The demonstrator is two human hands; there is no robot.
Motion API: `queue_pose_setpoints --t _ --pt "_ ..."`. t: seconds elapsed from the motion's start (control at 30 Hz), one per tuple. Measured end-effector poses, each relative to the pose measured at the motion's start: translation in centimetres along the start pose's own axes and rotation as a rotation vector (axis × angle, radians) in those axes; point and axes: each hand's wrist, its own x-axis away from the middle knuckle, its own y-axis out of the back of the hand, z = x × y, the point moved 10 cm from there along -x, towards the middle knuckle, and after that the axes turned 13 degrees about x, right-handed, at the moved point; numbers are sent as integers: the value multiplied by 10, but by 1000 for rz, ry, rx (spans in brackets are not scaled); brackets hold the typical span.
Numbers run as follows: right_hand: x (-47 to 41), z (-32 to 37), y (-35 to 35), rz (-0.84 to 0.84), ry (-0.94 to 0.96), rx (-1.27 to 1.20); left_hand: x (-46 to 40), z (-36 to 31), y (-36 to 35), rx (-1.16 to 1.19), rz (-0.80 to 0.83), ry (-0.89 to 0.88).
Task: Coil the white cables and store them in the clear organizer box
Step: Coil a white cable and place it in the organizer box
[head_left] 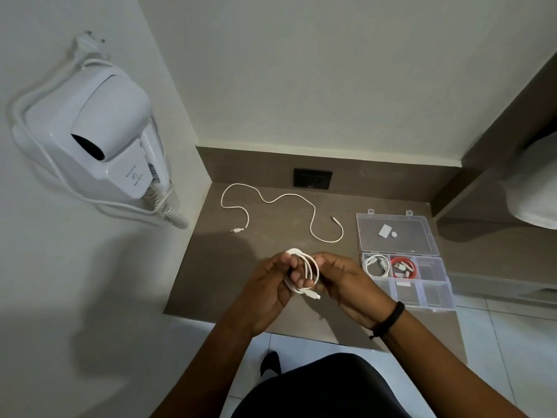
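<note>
A white cable wound into a coil (310, 274) sits between both hands above the brown counter (211, 282). My left hand (271, 291) grips the coil's left side, and my right hand (346, 285) pinches its right side; one plug end sticks out below. A second white cable (283, 200) lies loose and uncoiled on the counter behind my hands. The clear organizer box (422, 297) stands open at the right, its lid (398, 233) folded back. One compartment holds a coiled white cable (376, 265), the one beside it a red cable (404, 267).
A white wall-mounted hair dryer (99, 137) with a curly cord hangs on the left wall. A black wall socket (313, 178) sits at the counter's back. White bedding (533, 188) shows at the far right. White floor tiles lie below the counter's front edge.
</note>
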Motion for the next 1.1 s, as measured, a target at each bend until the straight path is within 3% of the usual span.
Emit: queue_pose_setpoints --t 0.13,0.23,0.4,0.53,0.6,0.7,0.83,1.0,1.1 --pt "26 -32 3 79 -120 -195 -4 32 11 -28 -92 88" --pt "40 -58 22 -12 -201 -244 -6 60 13 -158 -118 151" --pt "59 -77 57 -305 -169 -113 -13 71 9 -836 -145 55" --pt "73 -75 92 -470 -124 147 -25 64 -2 -1185 -157 -108" --pt "78 -75 111 -549 -103 277 -34 73 4 -1061 -149 -29" --pt "85 -82 140 -632 -108 348 -49 113 21 -680 -214 224" --pt "85 -102 185 -703 -197 424 -79 163 39 -494 -342 340" --pt "71 -129 229 -722 -278 590 -118 198 42 -621 -343 253" --pt "66 -139 242 -757 -312 719 -135 198 43 -969 -309 108"
